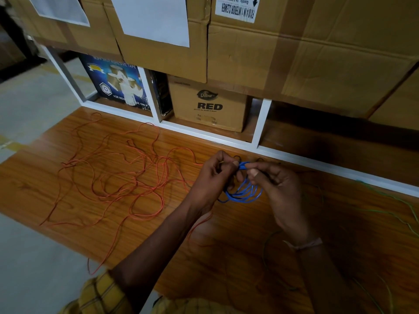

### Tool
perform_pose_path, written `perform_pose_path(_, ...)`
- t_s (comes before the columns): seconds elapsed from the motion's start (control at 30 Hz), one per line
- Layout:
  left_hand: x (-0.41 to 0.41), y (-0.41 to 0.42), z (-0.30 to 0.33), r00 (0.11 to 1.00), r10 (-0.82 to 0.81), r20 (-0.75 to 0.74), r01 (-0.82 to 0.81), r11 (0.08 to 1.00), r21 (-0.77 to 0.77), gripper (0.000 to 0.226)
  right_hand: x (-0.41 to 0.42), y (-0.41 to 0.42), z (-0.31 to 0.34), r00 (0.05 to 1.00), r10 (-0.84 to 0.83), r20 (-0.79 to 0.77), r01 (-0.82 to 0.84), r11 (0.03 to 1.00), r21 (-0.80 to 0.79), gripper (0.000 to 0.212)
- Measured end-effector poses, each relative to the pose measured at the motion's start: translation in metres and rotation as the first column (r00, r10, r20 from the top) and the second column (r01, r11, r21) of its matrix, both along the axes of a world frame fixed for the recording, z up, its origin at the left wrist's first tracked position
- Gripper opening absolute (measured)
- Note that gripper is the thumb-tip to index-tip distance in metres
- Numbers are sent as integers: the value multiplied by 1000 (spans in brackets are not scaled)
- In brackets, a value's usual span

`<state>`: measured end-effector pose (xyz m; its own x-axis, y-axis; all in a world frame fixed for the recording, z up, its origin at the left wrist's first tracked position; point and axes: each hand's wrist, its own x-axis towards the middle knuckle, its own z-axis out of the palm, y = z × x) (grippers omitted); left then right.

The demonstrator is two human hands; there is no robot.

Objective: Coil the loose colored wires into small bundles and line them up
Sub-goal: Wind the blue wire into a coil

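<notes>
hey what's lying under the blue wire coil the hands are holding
Under the blue wire coil, pinched by the left hand and right hand, shows wooden board. The hands hide anything else beneath.

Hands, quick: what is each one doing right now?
Left hand: fingers pinch the top of the blue wire coil.
Right hand: fingers pinch the same blue wire coil at its top.
</notes>
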<state>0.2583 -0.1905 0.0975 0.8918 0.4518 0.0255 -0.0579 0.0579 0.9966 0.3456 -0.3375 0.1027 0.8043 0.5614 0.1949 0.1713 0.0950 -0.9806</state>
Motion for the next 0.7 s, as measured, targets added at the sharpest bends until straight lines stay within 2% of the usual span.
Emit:
perform_pose_path(0.17, 0, -2, -3, 1000, 1, -18, -1, 1000, 0, 21, -4, 3, 0, 999, -3, 34, 2, 1000, 28, 35)
perform_pose_path(0.4, 0, -8, -4, 1000, 9, -1, -9, 999, 34, 23, 0, 8, -9, 997, -72, -1, 72, 997, 38, 13)
perform_pose_path(0.53, 2, -13, -4, 998, 56, 14, -57, 996, 73, 21, 0, 11, -11, 986, -165, -34, 167, 984, 61, 16)
perform_pose_path(0.7, 3, -15, -5, 994, 102, 39, -105, 993, 62, 19, 0, 10, -15, 982, -184, -47, 187, 981, 57, 11)
